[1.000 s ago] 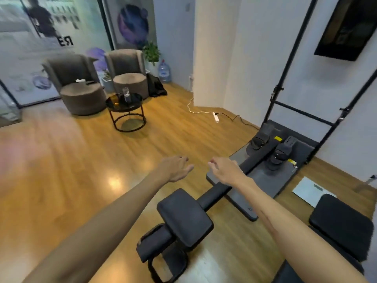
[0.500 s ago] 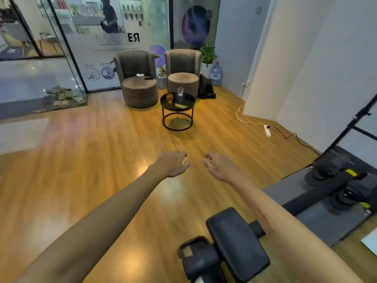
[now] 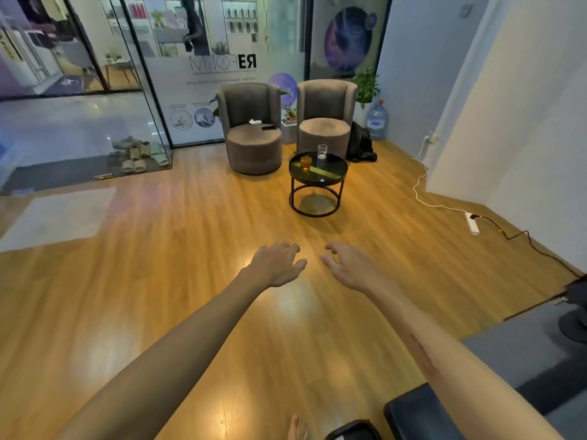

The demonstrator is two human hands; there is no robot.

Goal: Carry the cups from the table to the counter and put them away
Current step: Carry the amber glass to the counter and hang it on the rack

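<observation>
The left hand [image 3: 275, 264] reaches forward, palm down, fingers loosely spread and holding nothing. Just beside it, the right hand [image 3: 348, 267] reaches out the same way, fingers curled slightly apart, also empty. Bare wooden floor [image 3: 178, 249] lies open between the hands and the round black table [image 3: 318, 173], which stands well ahead, before two grey armchairs [image 3: 254, 128]. On the tabletop stand a short amber cup [image 3: 306, 162] and, to its right, a taller clear glass [image 3: 322, 152], both upright and apart.
</observation>
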